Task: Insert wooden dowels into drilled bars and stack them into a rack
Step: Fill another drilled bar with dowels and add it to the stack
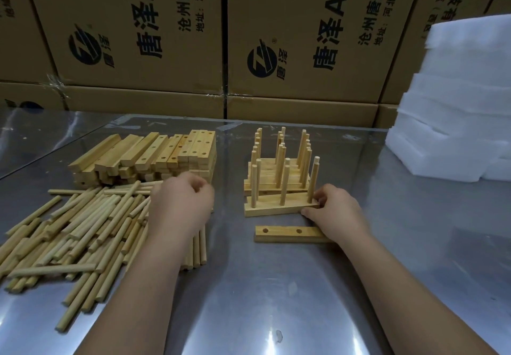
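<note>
While your right hand is pinching the right end of the front bar: you should be keeping it level, its three dowels standing upright, and bringing it square to the rack just behind.
Left hand: it is hovering with curled fingers over the loose dowels; whether it is holding one, I cannot tell.
Empty bar: it is lying flat on the table under your right wrist, two holes showing, waiting for dowels.
Bar pile: it is sitting behind the loose dowels.
Next dowel: you should be pushing it straight down, not slanting, so the next layer is seating cleanly.
</note>
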